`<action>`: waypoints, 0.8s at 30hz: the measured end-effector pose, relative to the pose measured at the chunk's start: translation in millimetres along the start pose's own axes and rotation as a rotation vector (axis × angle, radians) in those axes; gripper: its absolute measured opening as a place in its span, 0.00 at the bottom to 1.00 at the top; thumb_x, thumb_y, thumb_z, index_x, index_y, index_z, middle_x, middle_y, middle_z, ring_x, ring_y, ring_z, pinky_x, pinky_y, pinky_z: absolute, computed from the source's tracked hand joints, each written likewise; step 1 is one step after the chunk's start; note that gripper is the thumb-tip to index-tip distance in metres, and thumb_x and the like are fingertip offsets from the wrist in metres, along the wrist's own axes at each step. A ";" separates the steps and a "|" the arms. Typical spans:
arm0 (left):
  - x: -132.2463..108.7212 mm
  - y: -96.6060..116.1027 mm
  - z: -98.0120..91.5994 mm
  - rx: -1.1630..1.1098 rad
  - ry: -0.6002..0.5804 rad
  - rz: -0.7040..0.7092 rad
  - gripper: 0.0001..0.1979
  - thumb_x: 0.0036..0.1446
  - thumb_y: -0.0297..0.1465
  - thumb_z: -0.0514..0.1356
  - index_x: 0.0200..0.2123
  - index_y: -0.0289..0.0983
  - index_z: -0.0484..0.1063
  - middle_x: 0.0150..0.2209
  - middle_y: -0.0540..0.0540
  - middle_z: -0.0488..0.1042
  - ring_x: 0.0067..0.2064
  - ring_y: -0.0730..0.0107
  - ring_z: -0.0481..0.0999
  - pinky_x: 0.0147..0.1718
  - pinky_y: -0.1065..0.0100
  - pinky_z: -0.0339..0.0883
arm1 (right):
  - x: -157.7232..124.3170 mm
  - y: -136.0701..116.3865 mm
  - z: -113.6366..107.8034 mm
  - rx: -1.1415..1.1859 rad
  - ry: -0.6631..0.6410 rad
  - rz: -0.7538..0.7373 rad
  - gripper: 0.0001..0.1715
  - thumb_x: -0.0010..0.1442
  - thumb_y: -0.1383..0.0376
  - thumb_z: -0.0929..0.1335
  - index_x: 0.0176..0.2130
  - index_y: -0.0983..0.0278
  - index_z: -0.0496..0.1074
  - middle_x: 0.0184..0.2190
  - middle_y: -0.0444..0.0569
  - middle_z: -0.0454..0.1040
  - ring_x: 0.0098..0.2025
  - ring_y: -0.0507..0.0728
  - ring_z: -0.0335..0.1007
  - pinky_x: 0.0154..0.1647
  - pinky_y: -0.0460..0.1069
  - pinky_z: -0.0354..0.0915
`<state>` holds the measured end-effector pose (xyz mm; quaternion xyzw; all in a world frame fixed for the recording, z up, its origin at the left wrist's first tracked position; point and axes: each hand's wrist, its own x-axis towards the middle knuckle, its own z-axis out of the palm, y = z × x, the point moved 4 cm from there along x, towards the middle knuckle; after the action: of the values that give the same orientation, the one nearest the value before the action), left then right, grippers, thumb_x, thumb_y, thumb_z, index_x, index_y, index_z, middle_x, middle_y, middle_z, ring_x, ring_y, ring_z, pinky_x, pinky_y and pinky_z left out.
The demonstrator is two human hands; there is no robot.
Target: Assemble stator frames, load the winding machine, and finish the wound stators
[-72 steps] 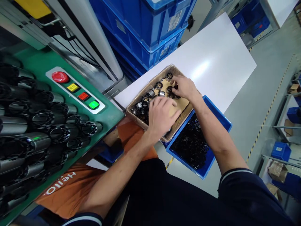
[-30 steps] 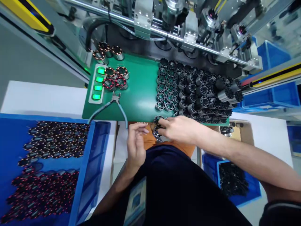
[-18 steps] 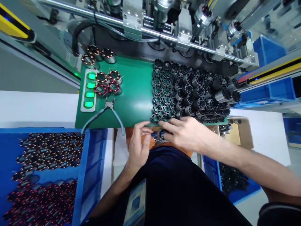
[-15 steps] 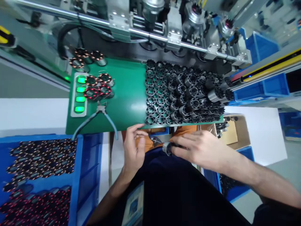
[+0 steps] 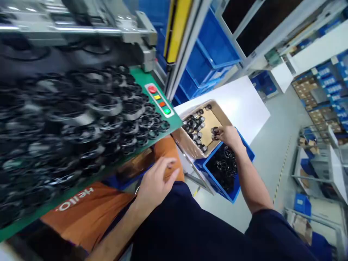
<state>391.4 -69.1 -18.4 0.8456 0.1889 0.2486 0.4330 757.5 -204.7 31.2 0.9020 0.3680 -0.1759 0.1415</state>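
Blue crates (image 5: pixel 206 54) are stacked behind a white worktop (image 5: pixel 241 101), and a green machine deck (image 5: pixel 141 78) crowded with dark ring-shaped parts (image 5: pixel 81 116) fills your left side, blurred by motion. On that deck's right edge sits a strip of buttons (image 5: pixel 159 99), red at the far end and green at the near end. Your right hand (image 5: pixel 228 136) reaches out over the cardboard box (image 5: pixel 187 141) that rests at the near edge of the white worktop, its fingers closed around one or two small dark ring parts (image 5: pixel 214 132) held just above the box's bare bottom. More of the same parts lie heaped along the box's left side. Just beside the box, on its near right side, a blue bin (image 5: pixel 246 148) holds a pile of black pieces (image 5: pixel 223 166). Your left hand (image 5: pixel 154 183) hovers near your lap below the deck's front edge, fingers loosely curled with thumb and forefinger drawn together; whether anything is pinched there you cannot tell through the blur. An orange cloth (image 5: pixel 89 210) with white lettering lies beneath it.
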 end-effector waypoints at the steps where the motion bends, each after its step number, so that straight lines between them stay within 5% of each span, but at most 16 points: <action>1: 28.8 3.7 25.4 0.088 -0.106 0.014 0.09 0.85 0.34 0.62 0.60 0.39 0.79 0.51 0.44 0.88 0.51 0.61 0.92 0.52 0.62 0.85 | 17.5 12.0 9.2 0.017 0.004 0.051 0.22 0.83 0.52 0.78 0.66 0.62 0.83 0.65 0.56 0.86 0.62 0.64 0.87 0.66 0.64 0.86; 7: 218.3 16.0 164.6 0.379 -0.433 0.150 0.20 0.85 0.26 0.55 0.65 0.39 0.86 0.66 0.34 0.86 0.71 0.45 0.82 0.65 0.51 0.78 | 84.8 40.8 54.8 0.189 0.012 0.164 0.25 0.82 0.52 0.79 0.69 0.61 0.82 0.69 0.58 0.83 0.66 0.66 0.86 0.68 0.66 0.86; 11: 298.8 5.3 224.7 0.547 -0.648 0.246 0.18 0.77 0.19 0.61 0.57 0.37 0.90 0.67 0.32 0.86 0.78 0.42 0.75 0.74 0.48 0.69 | 87.1 37.8 76.7 0.363 0.058 0.185 0.26 0.82 0.52 0.79 0.69 0.62 0.82 0.68 0.57 0.84 0.65 0.66 0.86 0.68 0.66 0.85; 18: 332.8 -25.3 250.7 0.724 -0.857 0.360 0.16 0.74 0.17 0.62 0.51 0.32 0.91 0.64 0.31 0.88 0.78 0.43 0.72 0.78 0.47 0.60 | 92.6 -3.1 118.3 0.771 0.076 0.211 0.25 0.83 0.50 0.78 0.67 0.63 0.82 0.64 0.56 0.85 0.60 0.64 0.87 0.64 0.64 0.87; 24: 336.5 -30.7 244.9 0.704 -0.847 0.317 0.15 0.74 0.25 0.67 0.57 0.33 0.92 0.62 0.29 0.88 0.70 0.41 0.80 0.72 0.49 0.70 | 103.5 -9.6 129.1 0.905 0.017 0.244 0.24 0.83 0.51 0.78 0.66 0.63 0.82 0.61 0.55 0.86 0.55 0.61 0.88 0.57 0.60 0.88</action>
<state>802.1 -28.5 -80.1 0.9826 -0.0591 -0.1280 0.1207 792.2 -184.1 -129.5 0.9112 0.1468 -0.2933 -0.2493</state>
